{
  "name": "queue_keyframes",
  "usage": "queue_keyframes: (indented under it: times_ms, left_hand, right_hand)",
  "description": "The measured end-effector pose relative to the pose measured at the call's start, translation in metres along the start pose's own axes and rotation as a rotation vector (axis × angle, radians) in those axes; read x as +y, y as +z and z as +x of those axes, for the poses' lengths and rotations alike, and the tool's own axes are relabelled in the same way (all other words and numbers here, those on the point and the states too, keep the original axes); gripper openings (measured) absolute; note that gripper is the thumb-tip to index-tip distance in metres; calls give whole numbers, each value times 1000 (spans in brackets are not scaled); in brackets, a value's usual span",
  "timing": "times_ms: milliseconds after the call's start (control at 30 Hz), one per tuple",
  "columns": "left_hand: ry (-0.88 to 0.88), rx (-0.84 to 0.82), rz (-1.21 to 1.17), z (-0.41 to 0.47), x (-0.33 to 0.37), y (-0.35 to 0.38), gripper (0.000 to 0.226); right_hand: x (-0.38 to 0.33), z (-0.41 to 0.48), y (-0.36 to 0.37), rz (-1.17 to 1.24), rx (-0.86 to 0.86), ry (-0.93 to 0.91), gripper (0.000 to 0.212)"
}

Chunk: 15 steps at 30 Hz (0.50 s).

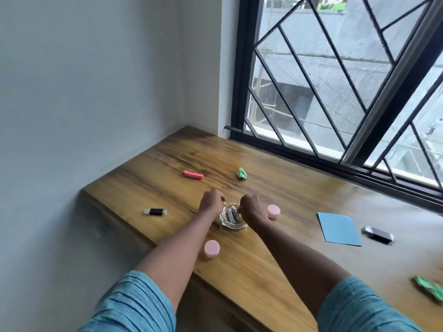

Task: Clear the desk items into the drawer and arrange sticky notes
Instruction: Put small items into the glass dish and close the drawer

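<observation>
A clear glass dish [233, 224] with small dark and white items inside sits mid-desk. My left hand [212, 201] grips its left rim and my right hand [251, 207] grips its right rim, fingers curled. Around it lie two pink round containers [212, 248] [273, 211], a pink eraser bar [193, 174], a small black and white item [155, 211], a crumpled green paper [241, 173] and a blue sticky note pad [339, 228]. No drawer is in view.
The wooden desk [287, 248] fills a corner, with a grey wall on the left and a barred window [335, 80] behind. A black and silver device [378, 234] lies right of the blue pad. A green wrapper [430, 287] sits at the far right edge.
</observation>
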<state>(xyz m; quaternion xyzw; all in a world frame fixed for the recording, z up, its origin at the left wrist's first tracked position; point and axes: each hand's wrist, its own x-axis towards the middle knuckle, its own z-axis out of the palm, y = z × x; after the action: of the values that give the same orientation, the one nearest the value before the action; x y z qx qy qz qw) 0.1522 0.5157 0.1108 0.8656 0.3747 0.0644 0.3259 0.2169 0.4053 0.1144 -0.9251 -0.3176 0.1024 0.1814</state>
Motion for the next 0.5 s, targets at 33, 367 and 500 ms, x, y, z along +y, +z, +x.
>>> queue_keyframes:
  times_ms: [33, 367, 500]
  left_hand:
    - [5, -6, 10, -3, -1, 0, 20]
    - [43, -20, 50, -4, 0, 1, 24]
    - [34, -20, 64, -4, 1, 5, 23]
  right_hand:
    - [-2, -2, 0, -22, 1, -6, 17]
    - [-11, 5, 3, -61, -62, 45, 22]
    - [-12, 9, 3, -37, -89, 40, 21]
